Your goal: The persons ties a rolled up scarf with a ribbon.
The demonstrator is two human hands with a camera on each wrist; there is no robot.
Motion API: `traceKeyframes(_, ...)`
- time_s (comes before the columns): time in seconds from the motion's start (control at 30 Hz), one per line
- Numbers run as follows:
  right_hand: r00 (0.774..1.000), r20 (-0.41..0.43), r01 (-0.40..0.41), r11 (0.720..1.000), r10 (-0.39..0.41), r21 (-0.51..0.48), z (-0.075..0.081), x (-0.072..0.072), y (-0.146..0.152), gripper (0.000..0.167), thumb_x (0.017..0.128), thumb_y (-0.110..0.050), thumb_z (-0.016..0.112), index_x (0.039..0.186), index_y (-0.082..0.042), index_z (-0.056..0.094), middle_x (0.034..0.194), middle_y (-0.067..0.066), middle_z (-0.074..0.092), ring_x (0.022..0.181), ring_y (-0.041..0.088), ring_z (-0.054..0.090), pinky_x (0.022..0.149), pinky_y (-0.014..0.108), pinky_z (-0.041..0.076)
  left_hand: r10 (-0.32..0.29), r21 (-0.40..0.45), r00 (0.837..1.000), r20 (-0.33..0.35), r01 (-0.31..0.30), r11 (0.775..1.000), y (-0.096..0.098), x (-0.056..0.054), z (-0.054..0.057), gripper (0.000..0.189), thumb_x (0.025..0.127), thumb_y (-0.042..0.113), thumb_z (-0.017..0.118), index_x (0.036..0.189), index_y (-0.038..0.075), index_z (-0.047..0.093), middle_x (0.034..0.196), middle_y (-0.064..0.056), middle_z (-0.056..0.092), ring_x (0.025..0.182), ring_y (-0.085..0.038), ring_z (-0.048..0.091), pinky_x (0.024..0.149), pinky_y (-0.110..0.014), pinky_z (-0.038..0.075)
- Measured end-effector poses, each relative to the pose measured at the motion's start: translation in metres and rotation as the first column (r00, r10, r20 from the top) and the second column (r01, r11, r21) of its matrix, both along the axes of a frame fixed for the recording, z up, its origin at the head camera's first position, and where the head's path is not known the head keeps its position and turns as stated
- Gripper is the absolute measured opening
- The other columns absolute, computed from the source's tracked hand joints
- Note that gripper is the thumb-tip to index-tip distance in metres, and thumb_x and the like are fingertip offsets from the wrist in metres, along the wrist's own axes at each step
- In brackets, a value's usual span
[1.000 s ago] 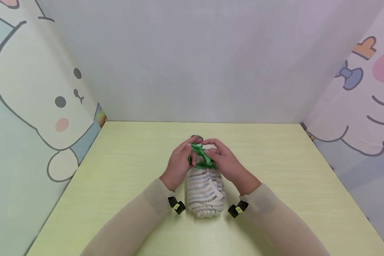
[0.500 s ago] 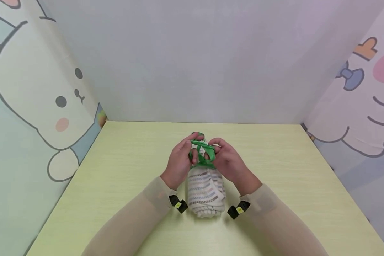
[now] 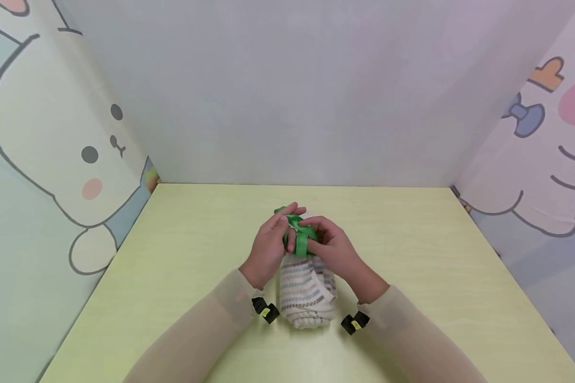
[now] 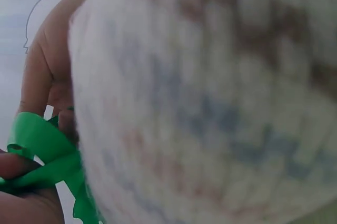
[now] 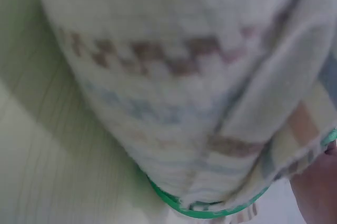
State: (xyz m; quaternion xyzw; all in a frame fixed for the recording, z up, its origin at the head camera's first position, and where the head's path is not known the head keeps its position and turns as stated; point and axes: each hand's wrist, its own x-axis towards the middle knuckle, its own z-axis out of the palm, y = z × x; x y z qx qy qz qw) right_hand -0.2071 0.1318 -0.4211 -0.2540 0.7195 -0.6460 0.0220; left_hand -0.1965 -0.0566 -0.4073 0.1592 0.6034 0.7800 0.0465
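Note:
A rolled towel [image 3: 304, 292], white with coloured stripes, lies lengthwise on the table. Green ribbon [image 3: 301, 243] circles its far part and stands up in loops between the hands. My left hand [image 3: 265, 249] grips ribbon between thumb and fingers on the left side. From the right, my right hand [image 3: 342, 251] pinches a ribbon loop with thumb and forefinger. In the left wrist view the towel [image 4: 200, 97] fills most of the picture, and a flat green ribbon [image 4: 31, 129] loop shows among fingers. The ribbon [image 5: 200, 214] band wraps the towel in the right wrist view. Fingers partly hide the crossing.
The pale yellow table [image 3: 196, 229] extends around the towel. A plain light backdrop [image 3: 287, 96] rises behind it, with cartoon-printed panels [image 3: 52, 138] at the sides. Small black devices [image 3: 265, 310] sit at both wrists.
The ribbon loop that stood raised between the hands has been folded over toward the near side. My right hand first drew back to the right, then came in left and nearer. The towel stays put.

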Motion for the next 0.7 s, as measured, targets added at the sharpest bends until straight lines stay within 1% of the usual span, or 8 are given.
traceKeyframes(0.07,0.998,-0.048,0.044,0.998,-0.042,0.054,0.001,0.002,-0.003,0.033,0.099,0.003,0.061,0.131,-0.006,0.062,0.103,0.014,0.064,0.083,0.020,0.061,0.072,0.026,0.053,-0.008,0.006,1.000,0.001,0.008,1.000,0.000,0.000,0.000,0.045,0.115,0.030,0.034,0.157,0.015,0.042,0.149,0.002,0.052,0.065,-0.012,0.047,0.068,-0.022,0.045)
traceKeyframes(0.17,0.994,-0.085,0.079,0.992,-0.071,0.098,0.001,0.004,-0.004,0.033,0.099,0.004,0.053,0.127,-0.009,0.064,0.103,0.010,0.063,0.080,0.020,0.058,0.069,0.026,0.051,-0.034,0.058,0.999,0.020,0.033,0.998,0.002,0.001,0.000,0.046,0.115,0.028,0.034,0.158,0.014,0.040,0.153,0.001,0.049,0.063,-0.010,0.045,0.067,-0.020,0.044)
traceKeyframes(0.23,0.992,-0.091,0.100,0.990,-0.090,0.104,0.001,0.005,-0.005,0.030,0.100,0.003,0.050,0.122,-0.009,0.067,0.103,0.007,0.064,0.082,0.020,0.058,0.070,0.026,0.050,-0.058,0.112,0.998,0.033,0.054,0.992,0.002,0.001,0.001,0.046,0.115,0.026,0.033,0.158,0.013,0.040,0.155,-0.001,0.047,0.063,-0.009,0.044,0.066,-0.020,0.043)
traceKeyframes(0.3,0.990,-0.089,0.119,0.990,-0.111,0.082,0.002,0.005,-0.006,0.025,0.102,0.001,0.049,0.115,-0.007,0.068,0.094,0.006,0.063,0.077,0.020,0.055,0.068,0.026,0.048,-0.078,0.161,0.996,0.040,0.071,0.984,0.002,0.002,0.003,0.046,0.115,0.024,0.032,0.158,0.011,0.040,0.156,-0.002,0.046,0.062,-0.008,0.043,0.065,-0.021,0.042)
traceKeyframes(0.4,0.990,-0.043,0.130,0.991,-0.131,-0.033,0.003,0.005,-0.006,0.016,0.106,-0.004,0.050,0.102,-0.003,0.065,0.073,0.007,0.052,0.065,0.020,0.048,0.061,0.027,0.043,-0.096,0.200,0.994,0.042,0.086,0.976,0.001,0.002,0.005,0.046,0.115,0.024,0.031,0.158,0.011,0.040,0.156,-0.003,0.046,0.063,-0.008,0.044,0.064,-0.021,0.042)
traceKeyframes(0.5,0.990,0.053,0.137,0.975,-0.129,-0.174,0.003,0.004,-0.007,0.021,0.108,-0.009,0.051,0.090,-0.004,0.059,0.065,0.004,0.041,0.059,0.021,0.037,0.057,0.028,0.036,-0.097,0.208,0.994,0.044,0.086,0.974,0.000,0.001,0.007,0.046,0.115,0.025,0.031,0.158,0.012,0.040,0.156,-0.002,0.047,0.065,-0.009,0.045,0.064,-0.022,0.042)
traceKeyframes(0.6,0.979,0.181,0.148,0.936,-0.093,-0.321,0.004,0.005,-0.010,0.027,0.110,-0.014,0.050,0.083,-0.009,0.054,0.063,0.001,0.036,0.056,0.020,0.032,0.057,0.029,0.032,-0.085,0.203,0.995,0.045,0.074,0.976,0.000,0.000,0.007,0.046,0.115,0.025,0.032,0.158,0.012,0.040,0.156,-0.001,0.047,0.065,-0.010,0.045,0.064,-0.022,0.043)
traceKeyframes(0.7,0.953,0.298,0.187,0.873,-0.051,-0.450,0.006,0.005,-0.012,0.032,0.110,-0.017,0.050,0.079,-0.012,0.050,0.062,-0.002,0.033,0.054,0.014,0.029,0.056,0.027,0.029,-0.072,0.197,0.997,0.043,0.062,0.978,-0.001,0.000,0.007,0.046,0.115,0.026,0.033,0.158,0.012,0.039,0.156,-0.001,0.046,0.066,-0.010,0.046,0.065,-0.022,0.044)
